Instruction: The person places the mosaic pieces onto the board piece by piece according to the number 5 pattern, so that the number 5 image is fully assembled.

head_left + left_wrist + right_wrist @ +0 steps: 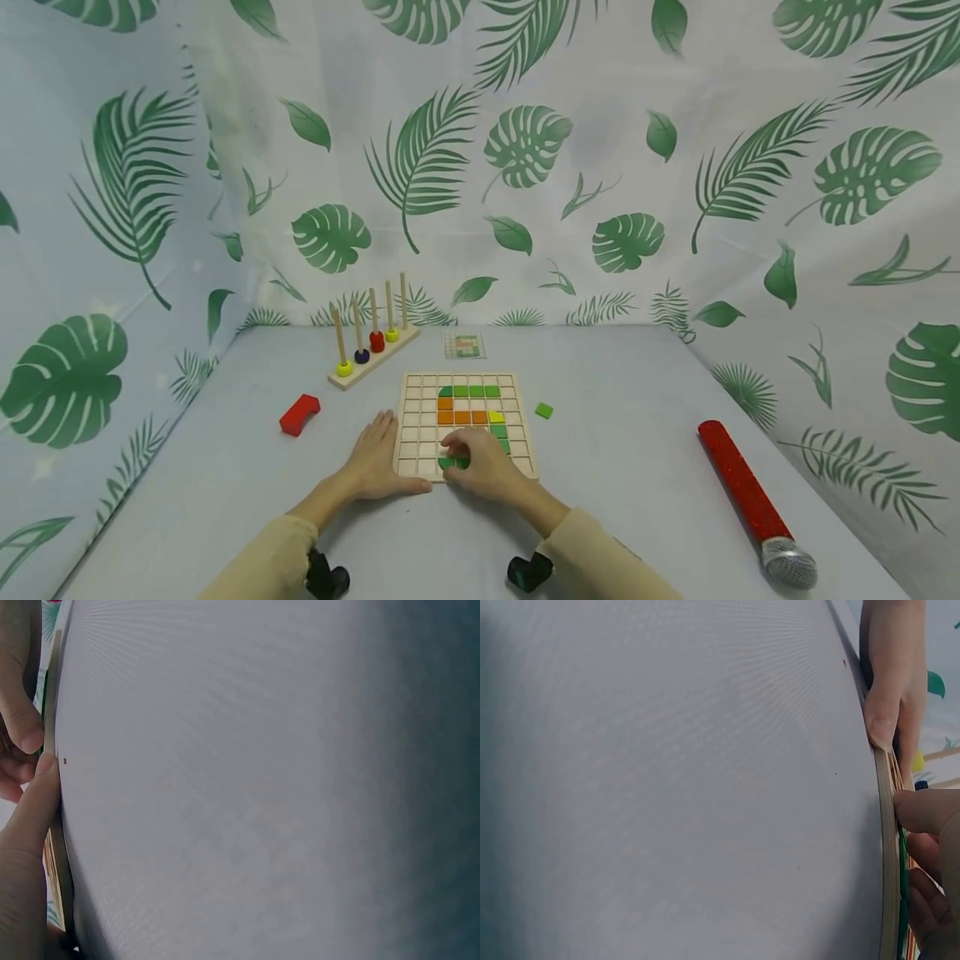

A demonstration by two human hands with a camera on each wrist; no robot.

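In the head view a wooden grid board (420,382) lies flat, bearing orange, green and yellow tiles. My left hand (372,457) rests at its left side, fingers extended along that edge and thumb reaching toward the near edge. Over the board's near part is my right hand (483,462), fingers bent and thumb low at the dark green tiles (447,462). Whether it pinches one of them is hidden. The right wrist view shows the right thumb (919,810) touching the board's edge area, its curled fingers above green tiles (904,885).
A loose green tile (543,410) lies right of the board. A red arched block (300,414) sits at left, near a peg stand (352,379) with coloured beads. Behind the board is a pattern card (465,345). A red microphone (746,483) lies far right.
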